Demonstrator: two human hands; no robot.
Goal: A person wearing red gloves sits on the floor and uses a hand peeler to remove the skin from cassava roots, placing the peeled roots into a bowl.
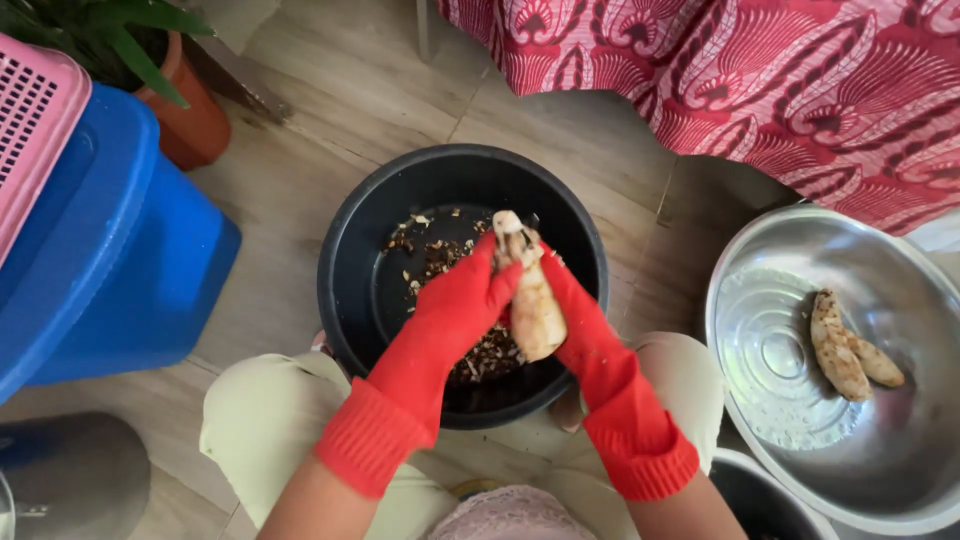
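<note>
Both my hands wear red gloves and hold a pale, partly peeled root [532, 300] above a black bucket [352, 240]. My left hand [462, 305] grips the root from the left, fingers near its top end. On the other side my right hand [575, 315] clasps it, though I cannot tell whether that hand also holds a tool. Brown peel scraps [440, 255] lie on the bucket's bottom. My knees in light trousers flank the bucket.
At the right, a steel basin [760, 300] holds two peeled roots [845, 350]. A blue tub [120, 260] with a pink basket [30, 130] stands at the left, a potted plant [185, 110] behind it. Red patterned cloth [760, 70] hangs at the top.
</note>
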